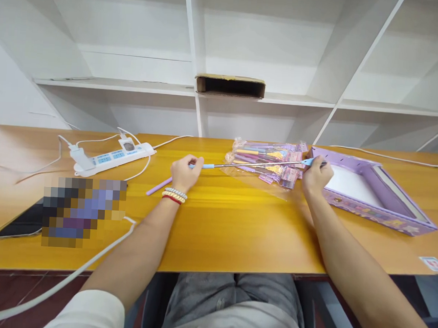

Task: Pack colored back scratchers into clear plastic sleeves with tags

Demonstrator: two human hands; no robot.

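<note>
A thin telescopic metal rod [255, 164] with light-blue ends is stretched out between my hands above the table. My left hand [184, 173] is closed around its blue handle on the left. At the other end, my right hand [317, 176] pinches the blue tip. Below my left wrist a purple stick [159, 186] slants down to the left; whether it touches the hand is hidden. Behind the rod lie several clear plastic packets [267, 154] holding coloured sticks. Beside my right hand stands an open purple box [380, 211] with a white inside.
On the left are a white power strip [114, 159] with plugs, a black phone [21, 222] and a blurred-out patch. A white cable [100, 253] crosses the table's front left edge. White shelves [270, 34] rise behind, holding a cardboard box [231, 79].
</note>
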